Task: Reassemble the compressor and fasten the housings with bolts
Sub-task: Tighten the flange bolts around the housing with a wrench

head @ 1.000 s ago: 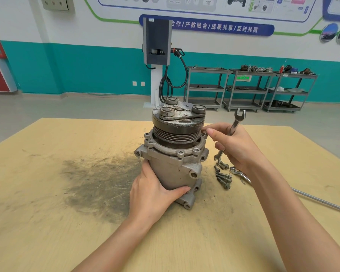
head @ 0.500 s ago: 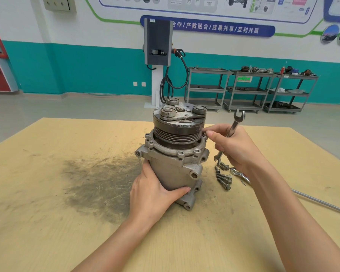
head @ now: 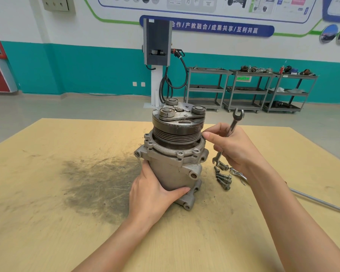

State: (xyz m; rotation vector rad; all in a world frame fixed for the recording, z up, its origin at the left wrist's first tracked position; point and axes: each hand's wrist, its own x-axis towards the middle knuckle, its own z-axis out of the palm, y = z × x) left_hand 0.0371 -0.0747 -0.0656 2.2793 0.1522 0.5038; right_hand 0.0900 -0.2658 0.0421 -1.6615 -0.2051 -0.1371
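Compressor [head: 175,154] stands upright mid-surface [head: 47,222], pulley end up, mounting ears at the bottom. Dark grimy smear on the surface just left of it.

My left hand [head: 153,195] wraps the lower housing from the near-left side: palm on the body, thumb laid across the front just above the bottom ears.

My right hand [head: 234,148] is at the right edge of the upper flange, just below the ribbed pulley. Thumb and forefinger are pinched together right at the flange rim; whatever is between the tips is too small to make out, so I can't tell if it's a bolt. Same hand has the wrench [head: 231,130] clamped by the other fingers: one open end sticks up past the knuckles on the far side, the other pokes out below the palm, pointing down at the surface.

Loose bolts [head: 223,176] lie in a small cluster on the surface just right of the compressor base, directly under my right hand, heads mostly pointing right and near. A second tool [head: 238,173] with a long bare metal handle lies just right of them, partly hidden by my right forearm; the handle runs off toward the right edge.

Far background: grey shelf carts [head: 243,89] and a wall-mounted charger unit [head: 157,42].
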